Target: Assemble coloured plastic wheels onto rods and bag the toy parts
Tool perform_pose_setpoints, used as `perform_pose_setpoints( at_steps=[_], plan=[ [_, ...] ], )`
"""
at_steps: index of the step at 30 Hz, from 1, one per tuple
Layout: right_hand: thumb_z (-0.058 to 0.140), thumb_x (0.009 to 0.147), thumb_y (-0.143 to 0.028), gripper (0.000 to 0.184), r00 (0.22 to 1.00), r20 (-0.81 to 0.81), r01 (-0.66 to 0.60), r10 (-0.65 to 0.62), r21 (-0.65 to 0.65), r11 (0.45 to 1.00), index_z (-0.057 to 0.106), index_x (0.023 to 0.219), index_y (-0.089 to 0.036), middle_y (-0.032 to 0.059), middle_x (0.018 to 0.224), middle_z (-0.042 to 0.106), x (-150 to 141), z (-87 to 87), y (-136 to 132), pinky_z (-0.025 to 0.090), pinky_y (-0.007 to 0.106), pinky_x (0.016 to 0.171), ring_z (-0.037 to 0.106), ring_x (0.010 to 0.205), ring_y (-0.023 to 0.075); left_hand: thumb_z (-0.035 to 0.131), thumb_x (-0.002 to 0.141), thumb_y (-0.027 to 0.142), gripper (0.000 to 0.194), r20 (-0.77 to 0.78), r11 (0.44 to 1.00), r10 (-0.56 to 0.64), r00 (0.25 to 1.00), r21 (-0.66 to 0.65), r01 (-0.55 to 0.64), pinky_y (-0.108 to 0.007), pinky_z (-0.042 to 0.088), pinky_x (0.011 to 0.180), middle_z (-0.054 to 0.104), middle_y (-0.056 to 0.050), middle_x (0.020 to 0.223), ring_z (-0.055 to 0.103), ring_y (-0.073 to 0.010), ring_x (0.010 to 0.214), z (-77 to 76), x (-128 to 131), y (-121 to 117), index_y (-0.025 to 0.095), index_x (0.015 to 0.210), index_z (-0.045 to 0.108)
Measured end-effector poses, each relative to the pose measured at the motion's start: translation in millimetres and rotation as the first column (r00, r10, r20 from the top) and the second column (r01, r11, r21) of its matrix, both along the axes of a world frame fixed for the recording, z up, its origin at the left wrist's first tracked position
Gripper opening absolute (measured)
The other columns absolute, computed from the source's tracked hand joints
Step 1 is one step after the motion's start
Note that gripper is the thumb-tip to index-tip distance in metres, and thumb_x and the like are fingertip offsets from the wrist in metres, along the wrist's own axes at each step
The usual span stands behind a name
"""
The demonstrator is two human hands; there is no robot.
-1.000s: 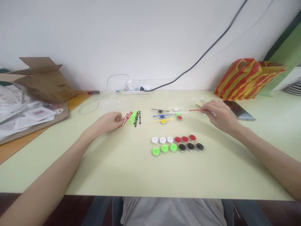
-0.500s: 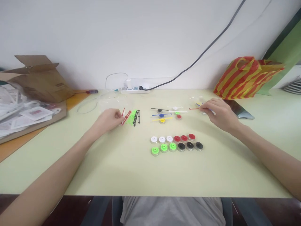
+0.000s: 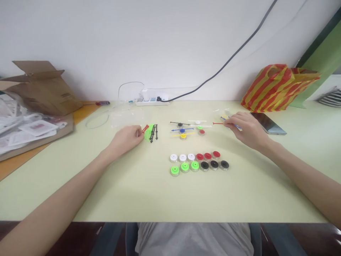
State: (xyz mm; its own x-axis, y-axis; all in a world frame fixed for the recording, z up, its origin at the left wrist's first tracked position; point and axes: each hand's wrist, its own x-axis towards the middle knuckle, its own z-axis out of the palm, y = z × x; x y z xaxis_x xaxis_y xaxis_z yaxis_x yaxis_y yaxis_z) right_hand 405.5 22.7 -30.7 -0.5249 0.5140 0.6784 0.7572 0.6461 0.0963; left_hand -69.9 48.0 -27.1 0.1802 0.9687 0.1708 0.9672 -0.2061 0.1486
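At the left, my left hand [image 3: 129,139] rests on the table with its fingers closed around the near end of the red arrow pointers [image 3: 145,128]. Beside them lie green arrow pointers [image 3: 149,133] and several black arrow pointers [image 3: 153,133]. My right hand [image 3: 246,129] pinches a single red arrow pointer [image 3: 218,123], its tip aimed left. Blue and yellow pointers [image 3: 226,117] in a clear bag lie just behind those fingers, partly hidden. Between my hands stand round spinner bases, some topped with pointers, such as the blue arrow [image 3: 182,129] and yellow arrow [image 3: 183,135].
Nearer me are two rows of bases: white [image 3: 182,158], red [image 3: 207,156], green [image 3: 184,167] and black [image 3: 214,164]. A power strip [image 3: 151,102] lies by the wall. A phone [image 3: 268,123] and striped bag [image 3: 277,89] are right; a cardboard box [image 3: 45,89] is left.
My left hand has shifted slightly right and now covers more of the red pointers. My right hand keeps its pinch on the red pointer, nearly unmoved.
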Motion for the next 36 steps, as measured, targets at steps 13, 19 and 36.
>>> perform_pose_setpoints(
  at_steps=[13, 19, 36],
  plan=[
    [0.066, 0.097, -0.033, 0.018, 0.907, -0.417, -0.068, -0.064, -0.294, 0.953, 0.074, 0.086, -0.022, 0.0059, 0.085, 0.077, -50.6, 19.5, -7.5, 0.05, 0.034, 0.07, 0.067, 0.075, 0.0209, 0.046, 0.101, 0.037, 0.023, 0.072, 0.901, -0.339, 0.938, 0.31, 0.302, -0.031, 0.041, 0.07, 0.071, -0.004, 0.094, 0.065, -0.0199, 0.079, 37.2, 84.3, -34.7, 0.021, 0.103, 0.063],
    [0.076, 0.088, -0.049, 0.033, 0.678, -0.708, -0.319, -0.196, -0.524, 0.79, 0.074, 0.078, -0.018, 0.0064, 0.07, 0.074, -83.1, 20.7, 9.0, 0.048, 0.031, 0.055, 0.055, 0.055, 0.015, 0.048, 0.104, 0.043, 0.032, -0.008, 0.821, -0.551, 0.835, 0.173, 0.544, -0.034, 0.043, 0.078, 0.073, -0.009, 0.105, 0.066, -0.025, 0.095, 41.9, 164.5, -6.2, 0.019, 0.111, 0.069],
    [0.091, 0.076, -0.034, 0.029, 0.457, -0.732, -0.569, -0.506, -0.677, 0.466, 0.069, 0.077, -0.014, 0.0022, 0.063, 0.068, -62.5, -15.7, 26.0, 0.024, 0.017, 0.031, 0.042, 0.042, 0.0044, 0.052, 0.089, 0.043, 0.038, 0.336, 0.83, -0.474, 0.814, -0.14, 0.541, -0.032, 0.027, 0.054, 0.046, 0.001, 0.054, 0.039, -0.0138, 0.052, 12.0, 180.6, 44.7, 0.02, 0.059, 0.053]
  ],
)
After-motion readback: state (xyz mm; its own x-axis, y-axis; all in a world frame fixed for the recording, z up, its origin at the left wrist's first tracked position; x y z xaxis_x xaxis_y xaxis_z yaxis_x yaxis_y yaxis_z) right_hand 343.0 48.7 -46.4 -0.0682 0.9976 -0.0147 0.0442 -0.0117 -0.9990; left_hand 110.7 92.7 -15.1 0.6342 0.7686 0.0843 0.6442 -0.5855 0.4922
